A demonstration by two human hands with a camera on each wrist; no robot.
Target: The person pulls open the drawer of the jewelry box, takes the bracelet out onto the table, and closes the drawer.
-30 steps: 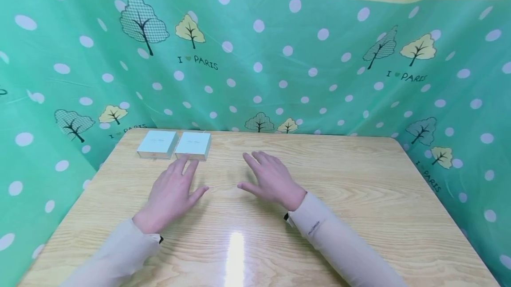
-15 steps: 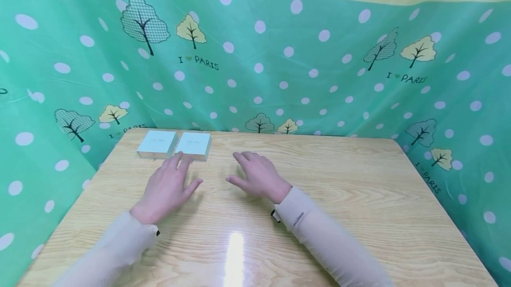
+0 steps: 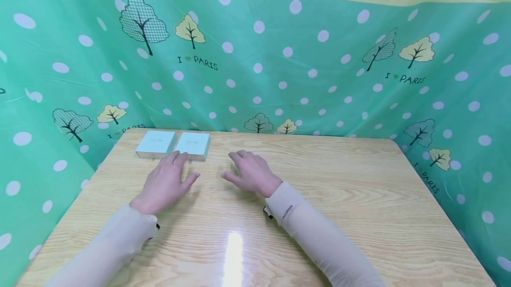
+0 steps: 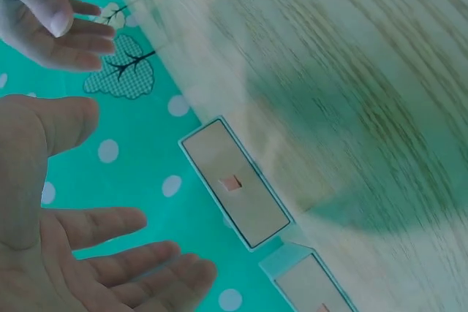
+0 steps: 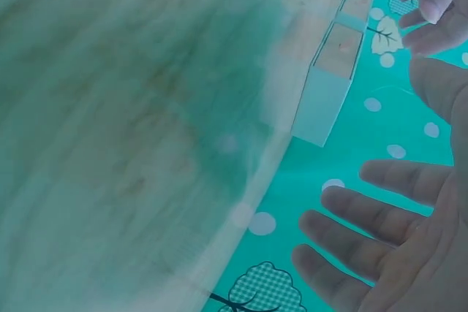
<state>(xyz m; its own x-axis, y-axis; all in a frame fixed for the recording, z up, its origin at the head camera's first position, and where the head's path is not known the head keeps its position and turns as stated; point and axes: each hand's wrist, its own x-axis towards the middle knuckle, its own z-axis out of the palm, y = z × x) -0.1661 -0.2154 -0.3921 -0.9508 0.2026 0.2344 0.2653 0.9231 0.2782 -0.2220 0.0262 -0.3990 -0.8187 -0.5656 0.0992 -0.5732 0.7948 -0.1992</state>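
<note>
Two flat, pale blue boxes sit side by side at the table's back left, a left box (image 3: 156, 142) and a right box (image 3: 193, 145). In the left wrist view, the right box's beige front (image 4: 232, 180) carries a small pinkish tab. My left hand (image 3: 163, 185) hovers in front of the boxes, fingers spread and nothing in its grasp. In the head view its fingertips overlap the right box's lower edge; the left wrist view shows them apart from it. Farther right, my right hand (image 3: 252, 172) hangs over the wood, fingers extended, holding nothing.
A light wood-grain table (image 3: 359, 189) spreads beneath both hands, with a bright reflection near its front. Behind and along both sides hangs a green polka-dot curtain (image 3: 279, 69) printed with trees, close to the table's edges.
My right hand has moved left and slightly away from me. The left hand has shifted a little left and toward the back. Both boxes stay where they were.
</note>
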